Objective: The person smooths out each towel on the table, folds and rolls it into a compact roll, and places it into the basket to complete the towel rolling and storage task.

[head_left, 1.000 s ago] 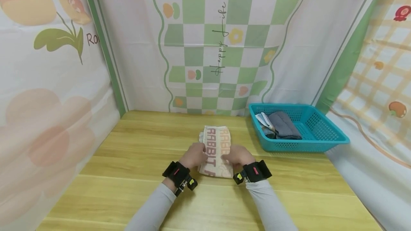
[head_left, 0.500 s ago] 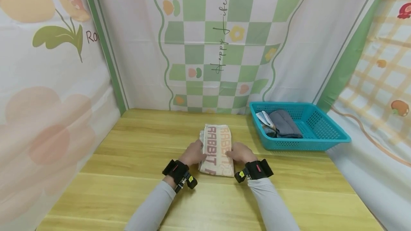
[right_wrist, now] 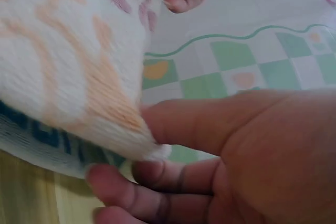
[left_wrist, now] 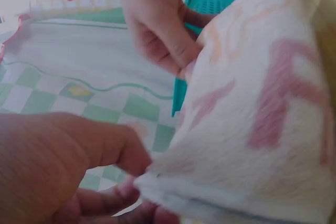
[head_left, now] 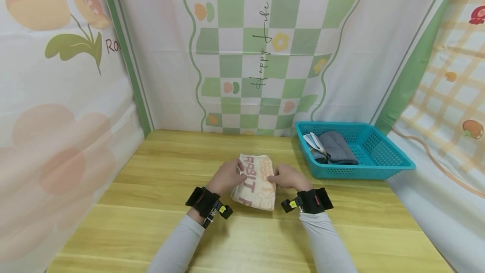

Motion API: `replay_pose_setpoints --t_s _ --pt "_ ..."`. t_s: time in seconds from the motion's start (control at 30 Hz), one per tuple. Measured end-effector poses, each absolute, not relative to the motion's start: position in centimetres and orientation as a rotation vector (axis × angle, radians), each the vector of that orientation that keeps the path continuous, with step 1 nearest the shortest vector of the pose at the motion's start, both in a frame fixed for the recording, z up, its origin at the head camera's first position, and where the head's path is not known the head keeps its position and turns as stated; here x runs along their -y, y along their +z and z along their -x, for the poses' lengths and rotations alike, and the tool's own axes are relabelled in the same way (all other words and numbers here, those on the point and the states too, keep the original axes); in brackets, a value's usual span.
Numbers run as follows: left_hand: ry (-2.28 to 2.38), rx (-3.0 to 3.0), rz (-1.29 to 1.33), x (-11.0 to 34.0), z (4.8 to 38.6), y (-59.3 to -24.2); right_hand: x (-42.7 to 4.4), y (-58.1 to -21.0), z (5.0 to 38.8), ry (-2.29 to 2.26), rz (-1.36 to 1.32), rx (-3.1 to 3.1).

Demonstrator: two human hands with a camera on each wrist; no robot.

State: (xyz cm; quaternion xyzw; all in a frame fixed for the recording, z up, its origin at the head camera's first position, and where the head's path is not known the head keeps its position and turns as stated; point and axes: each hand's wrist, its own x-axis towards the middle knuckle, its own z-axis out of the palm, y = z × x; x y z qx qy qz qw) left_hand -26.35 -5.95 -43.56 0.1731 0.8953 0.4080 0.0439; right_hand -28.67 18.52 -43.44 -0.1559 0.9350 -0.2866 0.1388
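A folded cream towel (head_left: 257,184) with "RABBIT" lettering in mauve and orange lies at mid-table, its surface slightly bowed. My left hand (head_left: 226,177) pinches the towel's left edge between thumb and fingers; in the left wrist view that hand (left_wrist: 68,156) is at the towel's pale corner. On the opposite edge, my right hand (head_left: 289,177) pinches the cloth; the right wrist view shows its thumb on top and fingers beneath a corner of the towel (right_wrist: 79,66). A blue-patterned layer shows under the cream one there.
A teal plastic basket (head_left: 394,167) stands at the table's back right. Inside it lie a folded grey towel (head_left: 337,147) and a smaller white-and-blue folded cloth (head_left: 313,142). Patterned curtains (head_left: 166,54) hang behind and at both sides of the wooden table (head_left: 159,193).
The towel's far end has come nearer and the towel has turned slightly, its surface now bowed. Both hands have shifted slightly and now pinch its edges; the basket stays in place.
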Motion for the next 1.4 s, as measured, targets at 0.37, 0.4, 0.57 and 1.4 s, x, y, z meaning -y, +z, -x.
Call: replay_pose_setpoints --t_s 0.37,0.4,0.57,1.4 --pt "1.182 -2.65 -0.585 6.7 27.2 -44.7 -18.2 -44.6 29.1 -0.879 0.555 -2.558" --pt "1.236 -2.644 -0.586 6.6 27.3 -44.7 -18.2 -44.7 29.1 -0.938 0.54 -2.564" --pt "1.455 -2.675 -0.638 6.5 27.3 -44.2 -18.2 -44.7 28.9 -1.223 0.495 -2.585" --pt "0.97 -2.744 -0.816 8.2 22.8 -44.7 -19.0 -44.6 25.1 -0.948 0.653 -2.705"
